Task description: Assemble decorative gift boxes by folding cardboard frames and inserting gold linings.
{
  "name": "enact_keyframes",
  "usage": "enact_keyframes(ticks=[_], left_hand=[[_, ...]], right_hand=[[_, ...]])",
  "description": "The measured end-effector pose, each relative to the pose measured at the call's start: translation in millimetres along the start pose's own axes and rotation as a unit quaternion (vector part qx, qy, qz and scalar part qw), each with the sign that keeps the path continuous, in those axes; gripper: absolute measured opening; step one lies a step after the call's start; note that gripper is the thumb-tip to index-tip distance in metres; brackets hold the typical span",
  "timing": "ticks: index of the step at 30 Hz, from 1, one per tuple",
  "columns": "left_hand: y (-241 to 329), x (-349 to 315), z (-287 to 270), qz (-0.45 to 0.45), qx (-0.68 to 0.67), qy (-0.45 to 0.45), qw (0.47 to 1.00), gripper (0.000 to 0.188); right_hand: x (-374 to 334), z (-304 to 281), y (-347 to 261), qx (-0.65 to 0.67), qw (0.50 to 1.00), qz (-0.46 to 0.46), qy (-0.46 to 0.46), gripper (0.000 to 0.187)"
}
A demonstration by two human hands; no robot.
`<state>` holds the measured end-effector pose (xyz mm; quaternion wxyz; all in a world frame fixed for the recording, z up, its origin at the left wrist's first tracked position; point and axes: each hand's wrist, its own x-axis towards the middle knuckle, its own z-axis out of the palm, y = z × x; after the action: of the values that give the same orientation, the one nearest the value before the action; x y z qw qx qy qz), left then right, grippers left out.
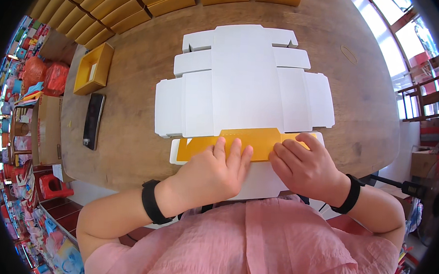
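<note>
A flat cardboard box blank (pixel 247 84) lies on the table in front of me, white side up, with cut flaps down both sides. Its near part is folded over, so a shiny gold strip (pixel 251 143) faces up, with more white card below it toward my body. My left hand (pixel 215 169) rests on that strip, its fingers stretched out and spread. At the strip's right end is my right hand (pixel 307 166), fingers bent and held together against the card; its thumb is hidden. Both wrists wear black bands.
Rows of gold boxes (pixel 97 4) stand along the far edge. A gold open box (pixel 94 68) and a black phone (pixel 94 120) lie at the left. A rubber band (pixel 349 54) lies at the far right of the wooden table (pixel 365 105). Shelves of goods line the left side.
</note>
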<state>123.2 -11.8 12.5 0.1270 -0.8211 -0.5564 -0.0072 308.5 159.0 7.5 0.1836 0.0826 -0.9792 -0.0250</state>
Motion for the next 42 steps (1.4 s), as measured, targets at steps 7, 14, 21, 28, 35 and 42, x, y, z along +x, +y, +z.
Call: enact_keyframes(ticks=[7,14,21,28,35,42], left_hand=[[5.0,2.7,-0.7,-0.012,0.003,-0.025,1.0,0.038],[-14.9,17.8,-12.9,-0.062,-0.093,-0.051,0.992,0.024],[-94.3,37.1,22.9,-0.154,-0.142,-0.015,0.978,0.035],[-78.5,39.5,29.0,-0.132,-0.367,-0.031,0.92,0.024],[-96.5,27.3,-102.9,-0.046,-0.188,0.112,0.975,0.019],[-151.7,25.3,-86.5,-0.065,0.236,0.029,0.969,0.041]], right_hand=[[-2.3,5.9,-1.1,0.007,1.0,-0.003,0.029,0.009],[12.2,-0.9,7.8,0.071,0.995,0.062,-0.034,0.014],[41.7,10.2,55.6,0.066,0.985,0.134,-0.09,0.038],[44.7,-2.4,9.1,0.086,0.994,0.044,0.05,0.046],[-66.5,5.7,34.6,0.82,0.433,0.374,0.015,0.047],[-35.7,-25.1,76.2,0.746,0.499,0.437,0.06,0.053]])
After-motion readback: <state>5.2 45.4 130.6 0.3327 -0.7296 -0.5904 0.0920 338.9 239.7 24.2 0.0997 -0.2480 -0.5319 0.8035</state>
